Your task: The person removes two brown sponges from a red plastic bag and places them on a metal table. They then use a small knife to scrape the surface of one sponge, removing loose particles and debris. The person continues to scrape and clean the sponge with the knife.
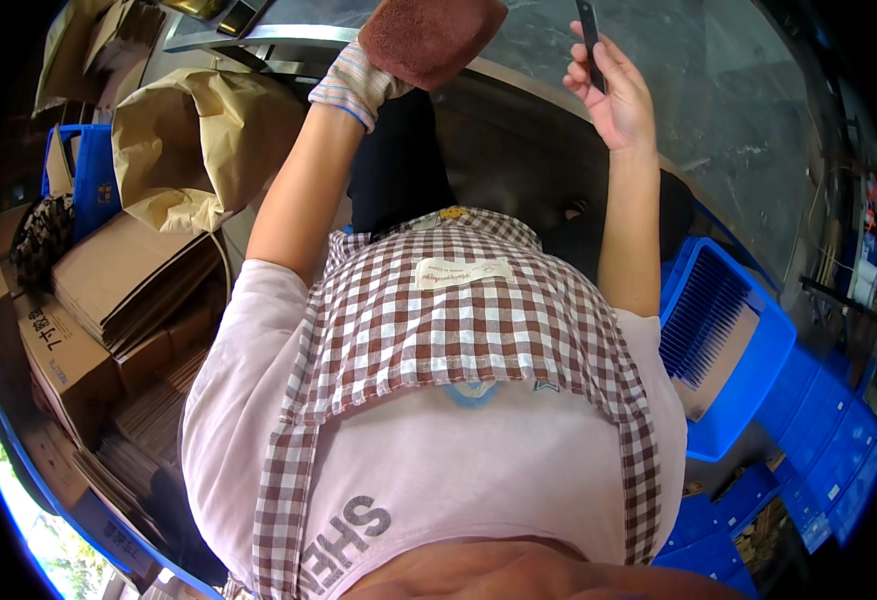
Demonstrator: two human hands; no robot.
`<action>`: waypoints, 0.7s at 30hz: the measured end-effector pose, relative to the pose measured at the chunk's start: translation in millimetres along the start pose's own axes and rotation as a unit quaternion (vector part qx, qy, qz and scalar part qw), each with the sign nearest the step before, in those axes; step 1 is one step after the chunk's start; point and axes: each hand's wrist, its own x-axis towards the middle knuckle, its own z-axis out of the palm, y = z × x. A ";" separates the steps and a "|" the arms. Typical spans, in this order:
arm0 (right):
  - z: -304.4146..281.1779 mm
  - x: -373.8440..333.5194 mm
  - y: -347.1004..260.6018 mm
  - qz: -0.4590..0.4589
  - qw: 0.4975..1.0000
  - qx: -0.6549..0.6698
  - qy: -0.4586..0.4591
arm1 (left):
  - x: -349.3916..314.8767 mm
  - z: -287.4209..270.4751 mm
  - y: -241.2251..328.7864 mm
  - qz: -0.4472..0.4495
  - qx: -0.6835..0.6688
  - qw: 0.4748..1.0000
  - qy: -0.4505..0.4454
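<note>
Holding a slim black tool [591, 45] in my right hand [618, 100], I am closing my bare thumb and fingers around its lower part, with no gap left in the grip. The tool is pointing upward on the far right, showing against the grey tabletop [718, 90], and its far end is running out of view. My left hand [358, 85] is wearing a pale striped glove [343, 95], and a fuzzy brown mitt [430, 38] is covering its fingers; I cannot tell how far open they are, or whether they are gripping anything underneath. The mitt is sitting on the far side, left of the tool and well apart from it, partly hiding the table's metal edge [293, 34].

A checked apron [458, 330] is covering my front. On my left, a crumpled paper bag [243, 130] is standing open, with a blue crate [93, 190] beyond it to the left and stacked brown cardboard [123, 280] lying nearer. On my right, a blue bin [770, 350] is holding a close row of thin dark pieces [703, 310] beside a brown sheet [728, 360]. More blue boxes [828, 430] are standing farther right and nearer.
</note>
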 end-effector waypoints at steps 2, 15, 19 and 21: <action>20.0 -7.6 -3.2 -0.014 0.999 -0.042 -0.015 | -3.2 -3.0 -1.4 -0.014 -0.044 0.999 0.002; 65.0 -11.3 -14.1 -0.079 0.978 -0.192 -0.021 | -13.3 -18.2 -33.3 -0.134 -0.268 0.943 0.145; 68.0 -15.1 -14.4 -0.074 0.985 -0.156 -0.014 | -17.5 -8.2 -24.5 0.021 0.085 0.994 -0.063; 65.5 -15.4 -12.2 -0.065 0.988 -0.142 -0.020 | -20.3 -16.4 -32.7 0.023 0.081 0.995 -0.045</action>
